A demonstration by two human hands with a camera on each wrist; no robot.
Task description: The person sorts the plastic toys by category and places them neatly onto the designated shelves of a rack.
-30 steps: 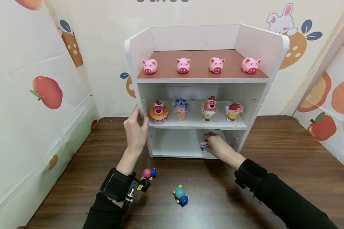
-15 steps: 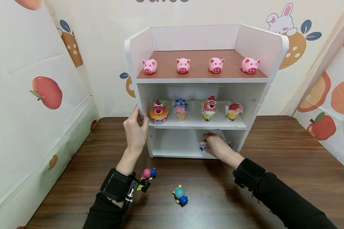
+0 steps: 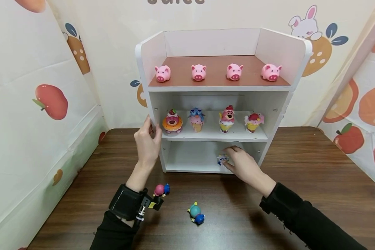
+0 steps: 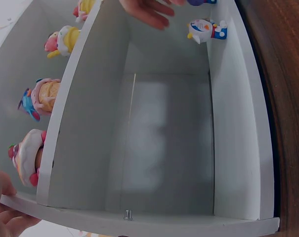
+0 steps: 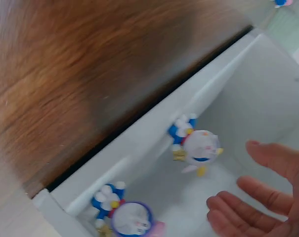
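My left hand (image 3: pixel 148 142) grips the left side panel of the white shelf unit (image 3: pixel 215 88); its fingers (image 4: pixel 13 219) show at the panel's edge. On the bottom shelf stands a small white-and-blue cartoon figurine (image 5: pixel 196 145), upright near the front edge. My right hand (image 5: pixel 268 192) is beside it, fingers and thumb spread and apart from it, nothing held. A second figurine (image 5: pixel 127 212) with a purple-rimmed white head stands nearer the right end of that shelf; in the head view my right hand (image 3: pixel 245 166) hides it.
Several pink pig figurines (image 3: pixel 198 72) line the top shelf. Several dessert-themed figurines (image 3: pixel 227 118) stand on the middle shelf. On the brown table (image 3: pixel 225 222) lie a teal-and-blue figurine (image 3: pixel 196 213) and a pink-and-blue one (image 3: pixel 161 190), the latter close to my left wrist.
My right hand has let go of the white-and-blue figurine and drawn slightly back to the right, fingers opening. The figurine stays on the bottom shelf. My left hand has kept its hold.
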